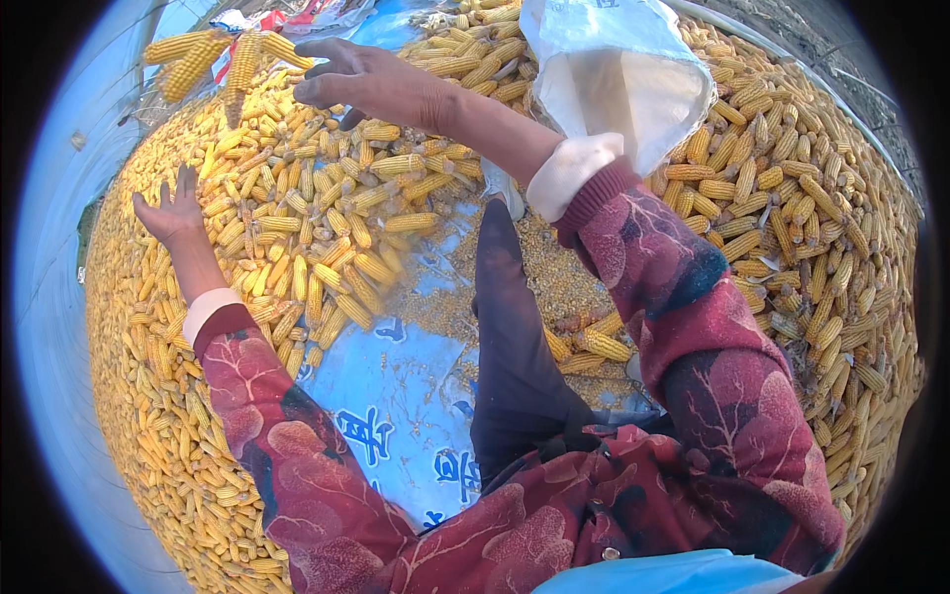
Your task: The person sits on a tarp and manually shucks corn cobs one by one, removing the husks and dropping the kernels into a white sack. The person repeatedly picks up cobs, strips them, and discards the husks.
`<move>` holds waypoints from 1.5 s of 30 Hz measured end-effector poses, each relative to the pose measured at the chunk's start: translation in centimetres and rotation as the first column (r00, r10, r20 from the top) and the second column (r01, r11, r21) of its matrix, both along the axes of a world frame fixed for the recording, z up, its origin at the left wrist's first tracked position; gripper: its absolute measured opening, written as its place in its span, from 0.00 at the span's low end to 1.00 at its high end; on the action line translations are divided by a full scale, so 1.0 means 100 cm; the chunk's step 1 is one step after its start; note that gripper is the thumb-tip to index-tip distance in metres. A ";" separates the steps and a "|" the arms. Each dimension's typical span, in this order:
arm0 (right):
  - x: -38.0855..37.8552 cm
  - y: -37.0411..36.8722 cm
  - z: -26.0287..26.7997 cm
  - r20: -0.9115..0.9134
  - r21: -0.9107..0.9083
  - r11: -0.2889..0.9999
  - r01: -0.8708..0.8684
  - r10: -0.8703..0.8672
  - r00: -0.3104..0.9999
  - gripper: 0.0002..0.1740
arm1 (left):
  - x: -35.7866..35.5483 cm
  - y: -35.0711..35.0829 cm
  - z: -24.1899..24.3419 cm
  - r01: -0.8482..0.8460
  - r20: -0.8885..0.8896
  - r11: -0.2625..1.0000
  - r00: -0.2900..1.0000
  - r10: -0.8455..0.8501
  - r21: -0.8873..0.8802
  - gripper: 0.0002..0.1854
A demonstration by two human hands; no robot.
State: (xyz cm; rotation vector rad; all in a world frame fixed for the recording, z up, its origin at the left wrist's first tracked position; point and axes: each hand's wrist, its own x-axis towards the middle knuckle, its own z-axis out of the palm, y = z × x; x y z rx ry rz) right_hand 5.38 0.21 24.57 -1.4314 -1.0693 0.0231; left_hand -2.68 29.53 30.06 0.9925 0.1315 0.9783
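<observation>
Several yellow corn cobs (242, 63) hang in the air at the upper left, apparently in flight. My right hand (349, 80) is just to the right of them, fingers spread, holding nothing. Farther down at the left, my left hand (176, 210) reaches over a large heap of husked corn cobs (278, 223) with its palm turned up and its fingers apart, also empty. An open white woven sack (623, 89) lies at the top, beyond my right forearm, its mouth facing me.
Blue printed sheeting (393, 401) lies by my leg, with loose kernels (571, 286) scattered beside it. Another large cob heap (801, 215) rises at the right. Red and white bags (326, 15) lie at the top left, near a blue sheet wall (67, 223).
</observation>
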 end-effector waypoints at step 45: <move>-0.250 -0.301 -0.521 -0.716 -0.686 0.656 0.315 -0.532 -0.452 0.31 | -0.078 -0.413 -0.572 0.997 -0.999 -0.075 0.032 -0.009 0.033 0.25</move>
